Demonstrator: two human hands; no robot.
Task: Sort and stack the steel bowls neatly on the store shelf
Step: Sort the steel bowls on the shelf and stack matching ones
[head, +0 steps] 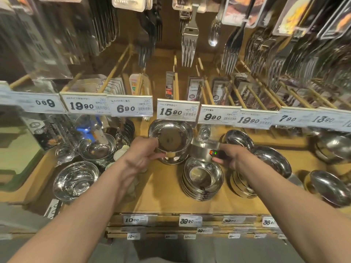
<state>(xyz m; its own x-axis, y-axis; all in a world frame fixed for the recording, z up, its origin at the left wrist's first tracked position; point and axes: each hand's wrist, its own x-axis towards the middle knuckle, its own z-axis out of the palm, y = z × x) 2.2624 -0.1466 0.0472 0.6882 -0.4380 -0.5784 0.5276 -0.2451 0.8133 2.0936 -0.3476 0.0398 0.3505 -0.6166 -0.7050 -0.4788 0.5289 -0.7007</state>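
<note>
From your head camera, your left hand [141, 152] grips the near-left rim of a deep steel bowl [171, 136]: the thumb curls over the lip and the fingers wrap the outer wall below it. That bowl is tilted so its polished, mirror-smooth inside faces you, and it sits on a short stack of bowls [173, 158] near the middle of the wooden shelf [163, 194], towards the back edge.

Your right hand [230, 157] pinches a shiny steel container [204, 149] just right of that bowl. Thumb and fingertips close on its right end, beside a small coloured sticker [213, 153]. Its side looks flat and smooth; its full shape is hidden behind the bowls.

Directly in front of it, between your two hands, stands a tall stack of shallow bowls [202, 177], round, with dark lines between the nested rims. Under your right wrist another stack [242, 186] is partly hidden. Leaning bowls [273, 160] lie further right, and one more [328, 186] sits near the shelf's right end.

On the left part of the shelf, a single glossy bowl [75, 180] rests near the front edge, with a nested stack [97, 149] behind it.

White price tags [177, 112] hang in a row above the bowls. Forks [188, 44] hang on pegs at the top, blurred.
</note>
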